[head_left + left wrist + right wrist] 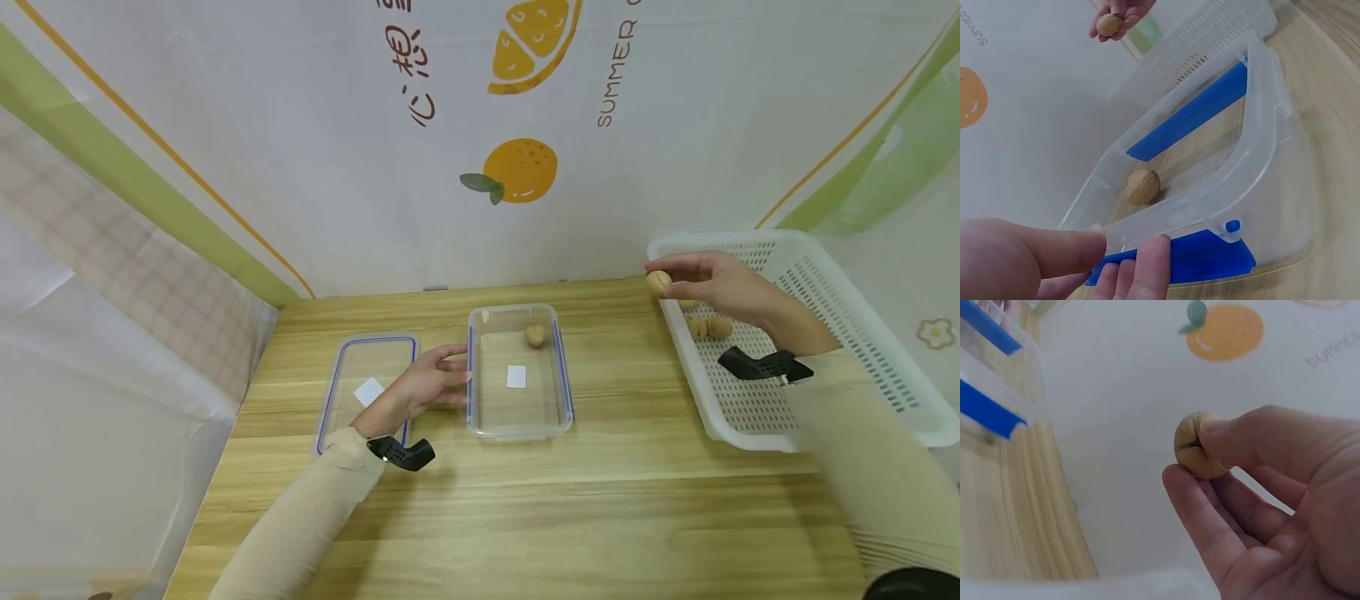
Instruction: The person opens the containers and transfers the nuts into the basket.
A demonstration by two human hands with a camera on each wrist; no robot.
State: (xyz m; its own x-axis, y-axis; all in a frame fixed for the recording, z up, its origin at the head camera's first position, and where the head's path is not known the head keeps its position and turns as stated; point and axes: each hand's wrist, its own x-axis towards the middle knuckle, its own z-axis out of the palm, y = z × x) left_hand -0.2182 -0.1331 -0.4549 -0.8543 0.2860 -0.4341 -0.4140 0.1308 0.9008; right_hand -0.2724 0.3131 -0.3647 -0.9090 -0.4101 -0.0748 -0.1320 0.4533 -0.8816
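Note:
Between thumb and fingertips my right hand (723, 287) pinches a walnut (659, 283), raised over the near-left rim of a white basket (693, 387). A dark crack in the walnut's shell (1194, 453) shows in the right wrist view. My left hand (435, 382) grips the left side of a clear plastic container (517, 429), its thumb at the rim and fingers against the blue side latch (1210, 257). One walnut (536, 336) lies inside that container, near its far right corner. Several more walnuts (718, 327) lie in the basket, partly hidden by my right hand.
Left of the container, a clear lid (337, 400) with a blue seal lies flat on the wooden table (525, 517), partly under my left wrist. A white printed curtain (375, 217) hangs along the table's far edge.

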